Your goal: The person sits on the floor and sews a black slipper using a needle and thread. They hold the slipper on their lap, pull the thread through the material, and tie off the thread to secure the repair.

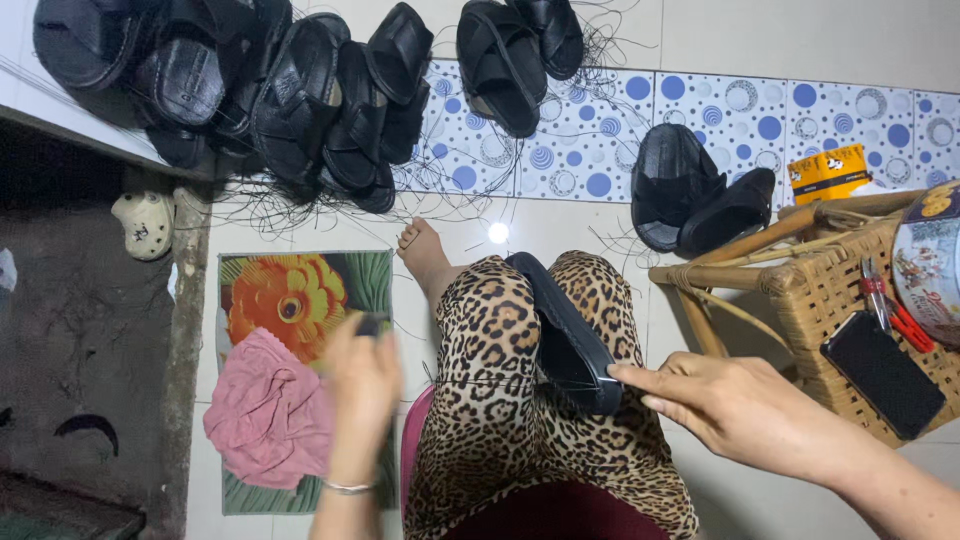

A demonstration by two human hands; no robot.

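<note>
- Head view: right hand [735,405], fingers clamped on black sandal [565,335] resting on leopard-print lap [500,400].
- Left hand [362,385] blurred, pinching a small dark thing; thread taut.
- Tiled floor [800,40], sandal pile [290,90], wicker stool [830,290].

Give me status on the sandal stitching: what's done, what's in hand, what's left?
Done, apparently: a heap of black sandals lies on the floor amid loose thread ends. In hand: the right hand steadies one black sandal on the lap while the left hand, blurred, pulls a thread taut. Left: possibly the pair by the wicker stool; I cannot tell whether it is finished.
</note>
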